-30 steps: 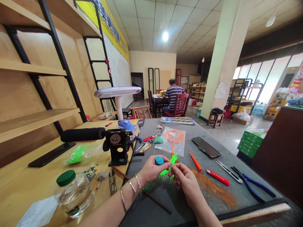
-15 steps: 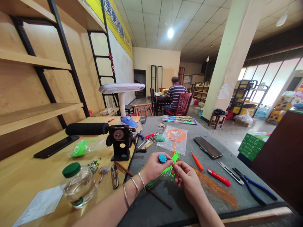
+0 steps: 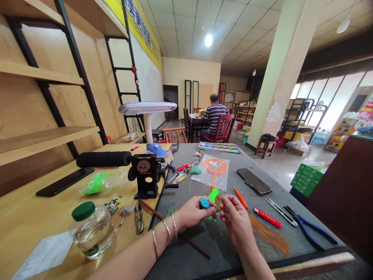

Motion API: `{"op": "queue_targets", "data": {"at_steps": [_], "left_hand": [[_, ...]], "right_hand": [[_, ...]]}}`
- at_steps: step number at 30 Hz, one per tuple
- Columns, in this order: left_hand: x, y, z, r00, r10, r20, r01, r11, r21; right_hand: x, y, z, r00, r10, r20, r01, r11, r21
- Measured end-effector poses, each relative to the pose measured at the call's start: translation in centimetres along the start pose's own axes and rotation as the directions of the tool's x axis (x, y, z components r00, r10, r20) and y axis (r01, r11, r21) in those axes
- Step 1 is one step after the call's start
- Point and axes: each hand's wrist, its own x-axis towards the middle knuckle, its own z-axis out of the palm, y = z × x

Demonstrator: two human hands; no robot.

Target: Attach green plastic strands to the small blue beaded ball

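My left hand [image 3: 194, 213], with bracelets at the wrist, is closed around a round, knobbly blue cluster [image 3: 204, 202] that shows above its fingers. Its thumb and index finger meet at the tips. Just right of it, my right hand [image 3: 234, 214] pinches with thumb and fingertips; what sits in that pinch is too small to make out. A narrow gap separates the two sets of fingertips. Bright green strands [image 3: 214, 193] lie right behind the hands on the dark mat [image 3: 186, 262]. Orange-brown fibres [image 3: 269, 233] spread to the right of my right hand.
A black cranked device [image 3: 147, 177] and a lidded jar of clear liquid [image 3: 93, 233] stand left. Right lie an orange pen [image 3: 241, 197], red marker [image 3: 267, 217], tweezers [image 3: 281, 211], pliers [image 3: 310, 228] and phone [image 3: 254, 181]. A person [image 3: 215, 116] sits at a far table.
My fingertips have drawn apart from each other. My left hand with the blue cluster has shifted slightly right and nearer me; my right hand has moved a little right.
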Motion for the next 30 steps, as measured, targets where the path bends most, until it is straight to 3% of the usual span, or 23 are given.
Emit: {"op": "queue_targets", "data": {"at_steps": [5,11,15,30], "left_hand": [[0.01,0.26,0.00,0.998,-0.005,-0.067,0.006,1.000,0.002],[-0.11,0.84,-0.09,0.991,-0.005,-0.132,0.004,1.000,-0.004],[-0.08,0.86,-0.19,0.985,-0.023,-0.170,0.015,0.999,-0.050],[0.06,0.74,-0.43,0.987,0.043,-0.156,-0.042,0.999,0.011]], "right_hand": [[-0.14,-0.03,0.08,1.000,-0.008,0.021,0.008,1.000,-0.010],[-0.05,0.59,-0.41,0.996,-0.075,0.047,0.081,0.987,-0.138],[-0.17,0.75,-0.48,0.993,-0.054,0.107,0.074,0.978,-0.194],[-0.61,0.31,0.20,0.988,0.041,0.152,0.003,0.959,-0.282]]}}
